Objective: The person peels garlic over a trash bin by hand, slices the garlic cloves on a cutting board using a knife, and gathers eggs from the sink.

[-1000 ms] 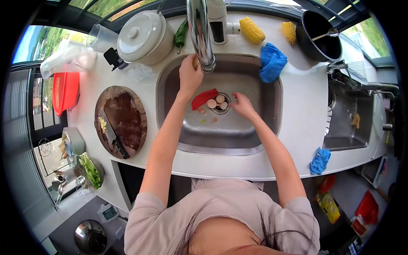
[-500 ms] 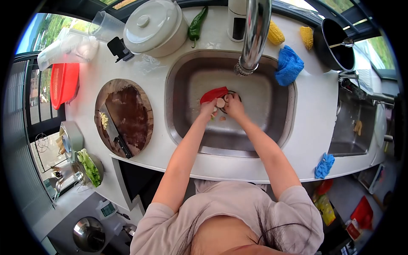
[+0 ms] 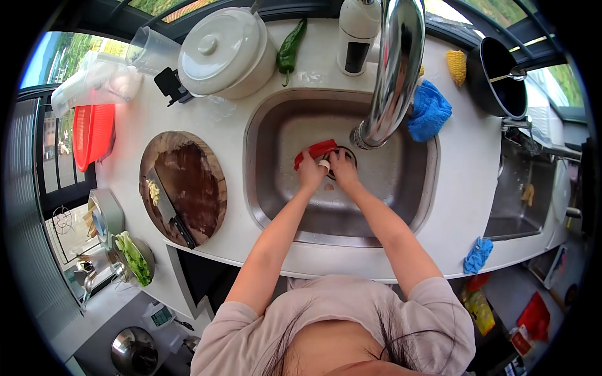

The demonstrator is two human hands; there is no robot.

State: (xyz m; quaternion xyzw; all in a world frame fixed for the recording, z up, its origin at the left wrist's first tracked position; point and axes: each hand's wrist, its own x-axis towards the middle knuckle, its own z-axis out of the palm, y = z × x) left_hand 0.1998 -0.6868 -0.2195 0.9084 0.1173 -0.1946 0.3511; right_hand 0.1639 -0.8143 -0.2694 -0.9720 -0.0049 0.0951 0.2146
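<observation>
Both hands are low in the steel sink (image 3: 401, 188). My left hand (image 3: 308, 170) is closed on a crumpled red bag (image 3: 318, 150), which lies against the sink floor. By its thumb, between the two hands, is a small pale round piece (image 3: 324, 164) whose kind I cannot make out. My right hand (image 3: 342, 168) is curled at the dark drain ring (image 3: 353, 155), fingertips down; whatever they hold is hidden. A small brownish scrap (image 3: 329, 187) rests on the sink floor below the hands.
The chrome faucet (image 3: 392, 81) arches over the sink's right back. Left stands a round chopping board (image 3: 194, 182) with a knife (image 3: 172, 216) and chopped pale bits. Behind are a lidded white pot (image 3: 222, 50) and a green pepper (image 3: 290, 50). A blue cloth (image 3: 429, 113) hangs by the rim.
My left hand has come over the red bag, which is now more bunched up. Less of the pale pieces shows between my hands. The whole view has tilted slightly.
</observation>
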